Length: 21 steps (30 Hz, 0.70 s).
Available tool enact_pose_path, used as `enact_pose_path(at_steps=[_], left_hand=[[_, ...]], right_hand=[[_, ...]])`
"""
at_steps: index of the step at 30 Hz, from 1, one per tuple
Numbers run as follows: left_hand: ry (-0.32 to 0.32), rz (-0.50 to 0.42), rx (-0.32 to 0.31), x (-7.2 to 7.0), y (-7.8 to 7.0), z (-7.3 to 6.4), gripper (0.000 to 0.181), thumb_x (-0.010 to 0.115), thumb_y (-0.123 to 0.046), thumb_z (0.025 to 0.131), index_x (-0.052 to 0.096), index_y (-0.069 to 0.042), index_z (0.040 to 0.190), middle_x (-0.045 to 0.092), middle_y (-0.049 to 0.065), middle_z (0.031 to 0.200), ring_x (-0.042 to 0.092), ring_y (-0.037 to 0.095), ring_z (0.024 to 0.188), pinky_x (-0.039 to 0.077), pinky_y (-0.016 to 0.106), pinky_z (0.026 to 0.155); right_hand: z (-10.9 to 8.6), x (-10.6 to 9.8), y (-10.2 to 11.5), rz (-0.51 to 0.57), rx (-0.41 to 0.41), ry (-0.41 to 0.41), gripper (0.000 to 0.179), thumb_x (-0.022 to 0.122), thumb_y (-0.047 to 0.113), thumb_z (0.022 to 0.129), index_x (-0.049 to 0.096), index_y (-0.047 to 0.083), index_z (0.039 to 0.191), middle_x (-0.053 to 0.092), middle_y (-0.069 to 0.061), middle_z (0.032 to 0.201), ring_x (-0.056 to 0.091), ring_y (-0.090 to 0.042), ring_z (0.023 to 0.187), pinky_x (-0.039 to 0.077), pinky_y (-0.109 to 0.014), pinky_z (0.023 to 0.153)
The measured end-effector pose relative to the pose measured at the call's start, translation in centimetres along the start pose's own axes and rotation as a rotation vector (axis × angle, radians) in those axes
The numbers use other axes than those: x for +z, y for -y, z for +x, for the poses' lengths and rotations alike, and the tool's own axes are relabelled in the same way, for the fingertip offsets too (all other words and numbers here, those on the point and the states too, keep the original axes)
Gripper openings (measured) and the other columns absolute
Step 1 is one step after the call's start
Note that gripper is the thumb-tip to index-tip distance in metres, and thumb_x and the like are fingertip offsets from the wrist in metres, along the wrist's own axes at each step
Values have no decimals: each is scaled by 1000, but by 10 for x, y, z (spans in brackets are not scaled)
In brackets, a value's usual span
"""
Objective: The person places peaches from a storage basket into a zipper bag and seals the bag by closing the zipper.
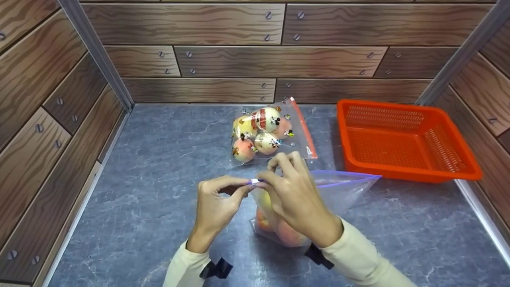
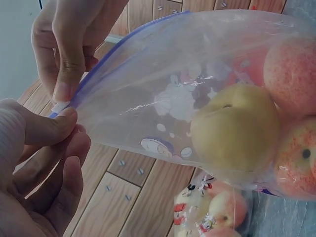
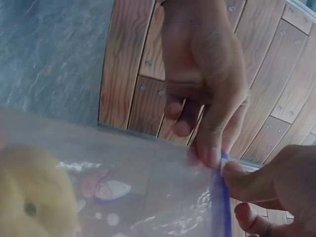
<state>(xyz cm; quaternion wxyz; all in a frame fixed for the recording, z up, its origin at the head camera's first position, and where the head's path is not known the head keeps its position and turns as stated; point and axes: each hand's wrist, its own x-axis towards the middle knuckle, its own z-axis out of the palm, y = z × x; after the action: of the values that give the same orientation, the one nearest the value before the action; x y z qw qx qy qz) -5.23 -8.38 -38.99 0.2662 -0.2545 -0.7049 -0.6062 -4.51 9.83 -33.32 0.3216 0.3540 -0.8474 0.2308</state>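
A clear zip bag with a purple zip strip stands upright on the table before me, its mouth gaping at the right. Inside are a yellow peach and several reddish peaches. At the bag's left top corner my left hand pinches the end of the strip between thumb and index finger. Right beside it, my right hand pinches the strip at the small white slider. In the head view the right hand hides part of the bag.
Behind the hands lies another zip bag with a red strip, holding several peaches. An orange plastic basket stands at the right. Wood-patterned walls enclose the grey table on three sides.
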Motion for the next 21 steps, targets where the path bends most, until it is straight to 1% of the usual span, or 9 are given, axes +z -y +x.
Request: enact_pose_path(at_steps=[3,6,9,12,17,21], left_hand=[[-1,4,-2,0,0,-1,10,82,3,81,81,-5,87,74,1,70,68,14,57,60,24,55],[6,10,1,1,0,-2,11,81,4,82,81,-5,87,73,0,70,68,13,56,59,23,54],[22,27,23,2,-1,-2,12,81,5,82,80,-7,85,72,-1,68,66,11,54,58,22,52],[32,40,42,3,0,-2,13,81,5,81,79,-8,83,72,-1,69,64,10,52,57,21,51],[48,46,37,1,1,-2,15,81,6,81,78,-8,83,74,-2,73,64,10,55,57,21,53],[56,56,40,0,1,-2,15,81,6,81,78,-9,83,74,-2,74,65,10,56,57,21,54]], right_hand=[[0,2,0,-6,3,26,8,80,13,86,74,9,88,56,-8,94,42,-29,82,38,-37,73],[1,3,1,3,11,32,8,80,10,84,73,10,86,57,-7,93,43,-28,81,38,-35,72],[1,4,1,7,20,18,15,78,-1,77,71,11,82,57,-6,91,43,-27,79,39,-35,72],[0,6,0,4,22,9,23,71,-9,69,69,11,80,57,-4,90,44,-27,80,39,-35,72],[-2,7,0,-10,21,-2,24,68,-10,68,68,11,79,58,-4,90,46,-28,83,41,-37,73],[-3,7,-1,-11,27,-4,21,71,-7,70,68,11,79,58,-3,90,47,-28,84,41,-38,75]])
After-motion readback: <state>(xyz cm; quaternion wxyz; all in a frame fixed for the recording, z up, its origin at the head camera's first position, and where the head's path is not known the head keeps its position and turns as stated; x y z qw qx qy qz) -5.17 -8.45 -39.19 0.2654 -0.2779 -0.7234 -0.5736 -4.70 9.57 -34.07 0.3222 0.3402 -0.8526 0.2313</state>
